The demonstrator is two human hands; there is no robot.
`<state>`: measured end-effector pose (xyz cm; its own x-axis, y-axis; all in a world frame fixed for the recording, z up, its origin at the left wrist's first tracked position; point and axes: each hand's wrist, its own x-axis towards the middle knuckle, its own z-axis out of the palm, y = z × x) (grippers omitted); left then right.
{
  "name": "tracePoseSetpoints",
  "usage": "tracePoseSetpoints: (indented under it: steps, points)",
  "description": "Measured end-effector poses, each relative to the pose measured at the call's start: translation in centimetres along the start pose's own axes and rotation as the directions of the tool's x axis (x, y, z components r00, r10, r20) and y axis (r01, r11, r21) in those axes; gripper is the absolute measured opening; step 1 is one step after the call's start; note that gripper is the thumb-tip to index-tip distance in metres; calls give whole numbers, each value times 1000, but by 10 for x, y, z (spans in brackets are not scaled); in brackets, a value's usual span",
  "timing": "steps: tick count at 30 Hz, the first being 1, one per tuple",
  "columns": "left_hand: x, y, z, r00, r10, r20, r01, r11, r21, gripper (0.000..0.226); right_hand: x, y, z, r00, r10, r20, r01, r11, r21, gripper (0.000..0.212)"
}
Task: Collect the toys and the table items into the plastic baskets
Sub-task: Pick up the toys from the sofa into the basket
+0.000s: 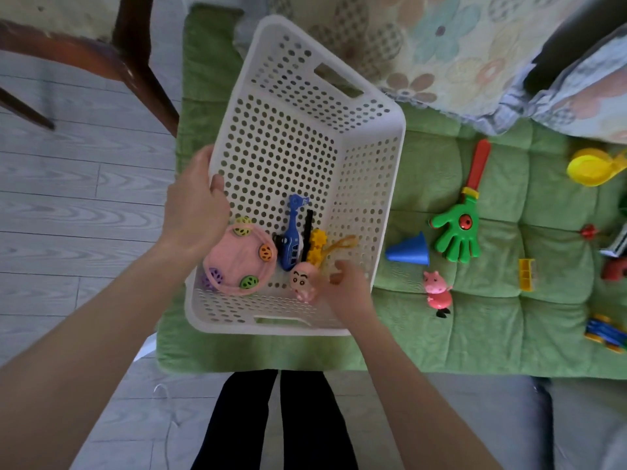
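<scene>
A white perforated plastic basket [369, 137] sits tilted on the green cushion. My left hand [195, 205] grips its left rim, thumb inside the wall. Inside lie a pink tambourine toy [237, 262], a blue guitar toy [291, 235], yellow gears [317, 244] on a black strip, and a small pink cartoon figure [301, 283] with a yellow loop cord [341, 244]. My right hand [344, 284] is inside the basket just right of the figure, fingers loosely curled and slightly blurred, with nothing visibly pinched.
On the green cushion [492, 317] to the right lie a blue cone [409, 251], a pink pig figure [437, 291], a green hand clapper [459, 232], a yellow scoop [592, 166], a yellow block [527, 274] and several toys at the right edge. A wooden chair [132, 62] stands at left.
</scene>
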<state>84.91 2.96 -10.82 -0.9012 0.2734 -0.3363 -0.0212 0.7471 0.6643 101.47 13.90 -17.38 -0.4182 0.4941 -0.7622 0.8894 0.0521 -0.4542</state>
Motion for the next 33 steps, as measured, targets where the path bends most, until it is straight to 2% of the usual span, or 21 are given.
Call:
tracePoseSetpoints:
  steps: [1, 2, 3, 4, 6, 8, 10, 13, 15, 18, 21, 22, 24, 26, 28, 30, 31, 33]
  points:
    - [-1, 3, 0, 1000, 9, 1, -9, 1000, -1, 39, -2, 5, -12, 987, -57, -149, 73, 992, 102, 29]
    - [-1, 8, 3, 1000, 22, 5, -22, 1000, -4, 39, -1, 11, -27, 941, -75, -331, 153, 964, 217, 15]
    - [-1, 13, 6, 1000, 28, 7, -28, 1000, -8, 39, 4, 20, -43, 875, -27, -483, 204, 925, 320, 8]
    - [0, 16, 7, 1000, 28, 8, -28, 1000, -4, 39, 12, 30, -56, 823, 60, -565, 216, 887, 409, 9]
    - [2, 22, 14, 1000, 30, 6, -31, 1000, 7, 39, 33, 53, -81, 783, 243, -572, 118, 846, 520, 22]
    - [4, 28, 25, 999, 29, 17, -29, 999, 19, 39, 58, 74, -96, 811, 340, -477, -27, 835, 549, 35]
    - [3, 34, 37, 1000, 20, 19, -20, 999, 33, 41, 81, 90, -99, 855, 372, -360, -133, 830, 541, 43]
    - [1, 39, 50, 1000, -21, -10, 21, 997, 75, 40, 103, 108, -97, 878, 346, -330, -200, 892, 405, 28]
    - [-1, 42, 53, 999, -44, -29, 47, 994, 98, 41, 104, 111, -97, 893, 312, -325, -161, 895, 416, 12]
    - [-4, 48, 56, 997, -68, -26, 71, 990, 123, 42, 91, 102, -110, 869, 272, -412, 1, 834, 552, 19]
    - [-5, 55, 60, 996, -89, -28, 92, 987, 130, 41, 64, 77, -130, 785, 184, -592, 206, 823, 529, 23]
    - [-5, 56, 61, 995, -91, -26, 94, 987, 134, 40, 54, 65, -132, 787, 115, -606, 270, 818, 507, 23]
    - [-5, 58, 64, 995, -93, -19, 95, 985, 141, 39, 45, 39, -130, 870, -67, -488, 323, 825, 463, 21]
    - [-7, 60, 64, 996, -86, -15, 87, 985, 149, 40, 57, 13, -119, 947, -202, -252, 277, 909, 313, 18]
    - [-7, 59, 61, 997, -71, -18, 73, 985, 157, 40, 85, -4, -103, 968, -236, -89, 242, 968, 61, 20]
    - [-6, 58, 58, 998, -62, -8, 62, 985, 160, 40, 110, -13, -90, 981, -192, -8, 190, 974, -126, 26]
    - [-8, 57, 56, 998, -63, -5, 63, 986, 155, 40, 116, -13, -86, 983, -184, 10, 183, 971, -153, 29]
    - [-14, 56, 55, 999, -50, -13, 52, 989, 138, 41, 118, -7, -91, 979, -205, -17, 205, 979, -15, 36]
